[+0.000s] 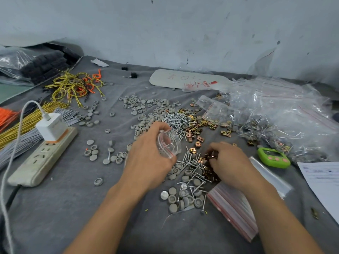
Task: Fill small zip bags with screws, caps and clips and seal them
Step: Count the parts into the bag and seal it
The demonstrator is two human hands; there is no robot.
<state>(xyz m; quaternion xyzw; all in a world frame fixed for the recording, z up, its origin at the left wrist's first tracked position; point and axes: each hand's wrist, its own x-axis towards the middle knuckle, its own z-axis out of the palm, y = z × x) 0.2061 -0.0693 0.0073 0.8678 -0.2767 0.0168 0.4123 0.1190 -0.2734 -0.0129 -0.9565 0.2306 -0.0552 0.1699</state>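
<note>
Near the middle of the table (73, 198), the left hand (146, 156) has its fingers and thumb curled round a small zip bag (169, 143), held just above the cloth with its red-lined mouth tilted toward the other hand. A few screws seem to lie inside it. The film is thin, limp and slick, so the bag will likely sag and fold shut unless it is pinched at the stiffer zip strip, which is the best place to hold it. With metal inside it should hang bottom-heavy, and the screw points could prick the film if squeezed.

The right hand (229, 162) is down on the copper-coloured clips (203, 159), fingers bent into the pile. I cannot tell whether they have closed on a clip, because the fingertips are buried among the pieces. The clips look small, stiff and sharp-edged, and are probably easiest taken a few at a time.

Loose screws (185, 160) lie tangled just beside the clips, and grey caps (180, 197) sit nearer the body. The caps are light and round, so they should roll easily.

Under the right wrist lies a stack of empty bags (234, 208), partly covered by the forearm. Farther right, a heap of filled bags (275, 110) glares so much that its contents blur together, and it hides part of a green timer (273, 157). A sheet of paper (321, 180) is cut off by the frame edge, its print unreadable.
</note>
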